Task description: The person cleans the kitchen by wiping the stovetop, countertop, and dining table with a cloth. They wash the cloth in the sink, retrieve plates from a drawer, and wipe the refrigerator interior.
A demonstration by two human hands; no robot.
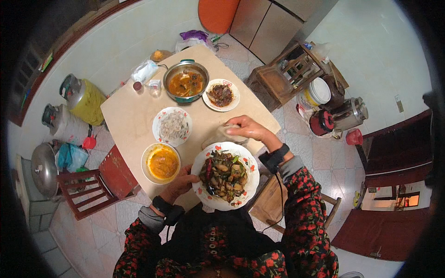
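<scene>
My left hand (183,183) grips the left rim of a scalloped white plate (253,166) with a red pattern, held over the near edge of the table. On it lies a dark stir-fry (224,175) with chillies and green pieces. Just beyond the plate, my right hand (245,127) is closed on a crumpled pale cloth (222,136) against the tabletop. A bowl of orange-yellow food (162,163) stands left of my left hand. Behind it is a patterned plate of whitish food (174,126).
On the wooden table (128,121) stand a metal pan of reddish stew (186,82), a plate of dark sauced food (221,95), a lidded jar (138,87) and a tissue pack (145,71). A red chair (116,173), a wooden chair (273,83) and gas cylinders (83,100) surround it.
</scene>
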